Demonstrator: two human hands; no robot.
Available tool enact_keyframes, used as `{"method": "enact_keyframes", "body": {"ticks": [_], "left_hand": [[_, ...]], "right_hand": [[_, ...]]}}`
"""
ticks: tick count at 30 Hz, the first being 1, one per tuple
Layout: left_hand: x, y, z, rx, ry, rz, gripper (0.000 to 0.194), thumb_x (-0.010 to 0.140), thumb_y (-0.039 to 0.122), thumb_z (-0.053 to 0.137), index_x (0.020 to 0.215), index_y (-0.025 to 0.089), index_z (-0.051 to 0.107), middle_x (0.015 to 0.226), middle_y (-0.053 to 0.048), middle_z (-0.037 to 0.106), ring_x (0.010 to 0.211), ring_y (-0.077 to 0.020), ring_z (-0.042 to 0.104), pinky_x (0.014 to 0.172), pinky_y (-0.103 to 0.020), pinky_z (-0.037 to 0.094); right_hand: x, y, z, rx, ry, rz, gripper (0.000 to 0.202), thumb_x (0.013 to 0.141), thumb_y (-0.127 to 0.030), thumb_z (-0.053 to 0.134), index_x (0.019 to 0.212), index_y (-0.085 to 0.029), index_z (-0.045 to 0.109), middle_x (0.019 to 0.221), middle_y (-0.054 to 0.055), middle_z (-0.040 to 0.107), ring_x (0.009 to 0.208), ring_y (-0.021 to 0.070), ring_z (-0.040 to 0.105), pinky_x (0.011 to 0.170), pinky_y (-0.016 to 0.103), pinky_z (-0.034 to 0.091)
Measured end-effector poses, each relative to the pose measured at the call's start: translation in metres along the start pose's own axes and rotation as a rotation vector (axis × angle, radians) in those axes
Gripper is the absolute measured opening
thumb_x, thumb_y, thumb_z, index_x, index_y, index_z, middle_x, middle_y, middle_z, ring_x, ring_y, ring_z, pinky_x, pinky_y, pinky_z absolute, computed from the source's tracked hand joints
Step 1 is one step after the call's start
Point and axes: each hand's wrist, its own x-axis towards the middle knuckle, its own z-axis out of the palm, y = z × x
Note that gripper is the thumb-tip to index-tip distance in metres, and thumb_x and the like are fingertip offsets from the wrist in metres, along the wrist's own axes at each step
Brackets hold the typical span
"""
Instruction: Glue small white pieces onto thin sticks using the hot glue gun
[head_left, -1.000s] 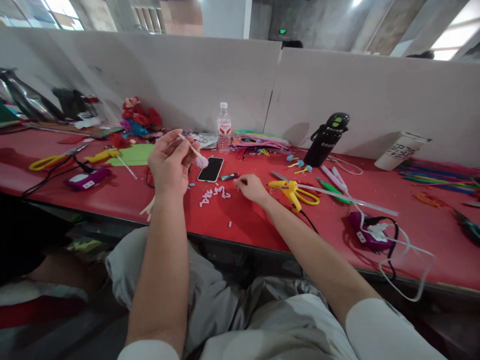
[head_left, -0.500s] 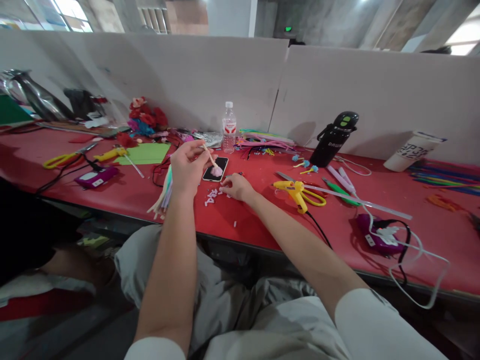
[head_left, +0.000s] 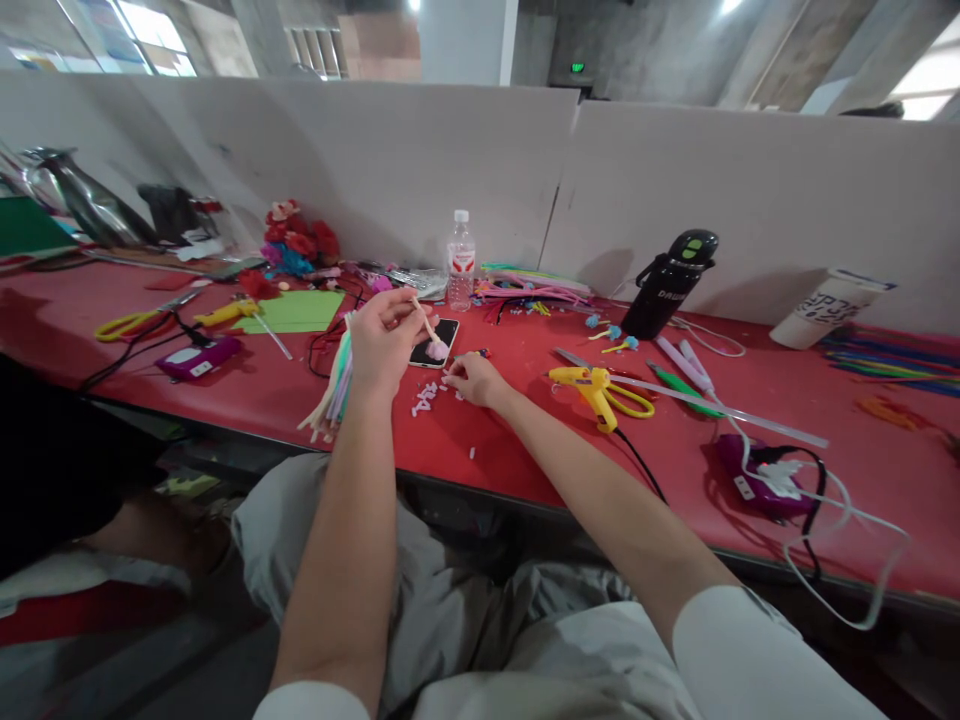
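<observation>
In the head view my left hand is closed on the cream stem of a pipe-cleaner flower, whose fluffy pale pink head points down over a phone lying on the table. My right hand rests low over the table with thumb and fingers pinched together, beside a small heap of short pale pink pieces. Whatever lies between its fingertips is too small to name. Under my left wrist a bundle of pastel pipe cleaners lies at the table's front edge.
A yellow glue gun lies over scissors at right, near a purple power box. Behind stand a water bottle, a black flask and a paper cup. Another person's dark sleeve is at left.
The whole view has shifted slightly. My left hand still holds the flower above the phone, and my right hand stays at the pink pieces, its fingers drawn in a little.
</observation>
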Motion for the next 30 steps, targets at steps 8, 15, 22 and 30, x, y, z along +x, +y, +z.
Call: {"method": "enact_keyframes", "body": {"ticks": [8,15,22,30], "left_hand": [[0.003,-0.006,-0.001,0.030,-0.009,0.005,0.030,0.075,0.023,0.071,0.103,0.016,0.063,0.088,-0.005,0.071,0.076,-0.0190,0.073,0.075,-0.036,0.062],[-0.001,-0.023,0.005,0.097,-0.167,-0.113,0.030,0.073,0.024,0.073,0.100,0.016,0.064,0.084,-0.006,0.071,0.072,-0.0206,0.073,0.071,-0.036,0.062],[-0.025,-0.028,0.032,0.261,-0.407,-0.185,0.021,0.076,0.023,0.069,0.095,0.015,0.067,0.088,-0.007,0.070,0.071,-0.0184,0.071,0.066,-0.032,0.061],[-0.036,-0.037,0.042,0.137,-0.506,-0.227,0.026,0.076,0.030,0.072,0.097,0.016,0.067,0.093,-0.007,0.069,0.076,-0.0179,0.070,0.070,-0.032,0.061]], "right_hand": [[-0.006,0.011,-0.019,0.391,0.199,0.020,0.009,0.076,-0.014,0.065,0.084,-0.017,0.064,0.068,-0.002,0.063,0.061,0.0108,0.055,0.061,0.023,0.045],[-0.040,0.017,-0.047,0.706,0.103,-0.019,0.019,0.071,-0.028,0.076,0.084,-0.017,0.070,0.080,0.004,0.073,0.073,0.0148,0.065,0.078,0.033,0.052],[-0.080,0.014,-0.069,0.853,0.191,0.004,0.032,0.069,-0.046,0.079,0.079,-0.018,0.069,0.074,0.003,0.069,0.069,0.0138,0.061,0.072,0.030,0.051],[-0.088,0.016,-0.068,0.728,0.294,-0.044,0.033,0.076,-0.051,0.070,0.079,-0.018,0.068,0.068,0.001,0.063,0.062,0.0124,0.051,0.063,0.028,0.042]]}}
